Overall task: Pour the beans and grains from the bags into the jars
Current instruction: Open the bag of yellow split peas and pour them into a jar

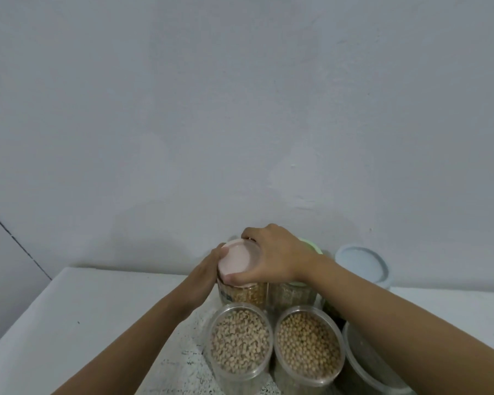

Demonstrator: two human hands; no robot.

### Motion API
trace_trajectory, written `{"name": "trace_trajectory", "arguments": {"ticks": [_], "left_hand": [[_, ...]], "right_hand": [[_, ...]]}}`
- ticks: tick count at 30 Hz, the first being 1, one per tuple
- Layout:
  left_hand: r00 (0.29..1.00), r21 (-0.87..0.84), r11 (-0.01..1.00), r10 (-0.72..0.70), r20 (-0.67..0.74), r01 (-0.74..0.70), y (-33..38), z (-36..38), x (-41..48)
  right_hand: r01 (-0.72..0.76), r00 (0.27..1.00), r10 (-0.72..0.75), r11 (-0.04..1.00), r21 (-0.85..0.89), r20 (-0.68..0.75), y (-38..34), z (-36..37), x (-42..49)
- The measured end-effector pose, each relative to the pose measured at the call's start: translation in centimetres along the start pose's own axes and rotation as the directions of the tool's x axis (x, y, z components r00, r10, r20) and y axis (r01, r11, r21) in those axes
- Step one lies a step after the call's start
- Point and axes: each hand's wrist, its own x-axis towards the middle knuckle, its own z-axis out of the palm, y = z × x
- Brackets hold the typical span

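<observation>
Pink plastic, the lid (238, 262) sits on top of a clear jar (243, 293) at the back of the cluster, and both hands close on it. The right hand (274, 256) curls over the lid's far and right rim, thumb along the near edge. The left hand (208, 269) presses against the jar's left side, just under the lid. A label on the jar's wall is too blurred to read. Two open jars of beans (239, 339) (308, 342) stand nearer, on the white table (77, 309).
</observation>
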Motion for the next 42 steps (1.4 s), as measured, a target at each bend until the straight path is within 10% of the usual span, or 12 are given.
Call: {"name": "trace_trajectory", "arguments": {"ticks": [9,16,29,35,42], "left_hand": [[0.992,0.068,0.994,-0.086,0.097,0.080,-0.1,-1.3,-0.6],[0.869,0.422,0.861,0.417,-0.267,-0.283,2.0,-1.3,-3.3],[0.886,0.175,0.870,0.440,0.144,-0.461,4.7,7.9,-10.2],[0.895,0.249,0.862,0.442,0.059,-0.441,5.0,15.8,-11.4],[0.919,0.294,0.876,0.394,0.023,-0.383,3.5,26.1,-12.9]], "right_hand": [[-0.023,0.999,0.024,0.998,-0.052,0.026,-0.6,-0.5,-1.5],[0.049,0.900,0.049,0.976,0.211,-0.433,-2.0,-2.2,-6.2],[0.070,0.734,0.249,0.898,0.435,-0.632,2.9,-3.9,-20.9],[-0.023,0.801,0.307,0.874,0.486,-0.514,10.0,-3.7,-27.0],[-0.220,0.972,0.227,0.971,0.096,-0.065,16.7,-3.2,-32.4]]}}
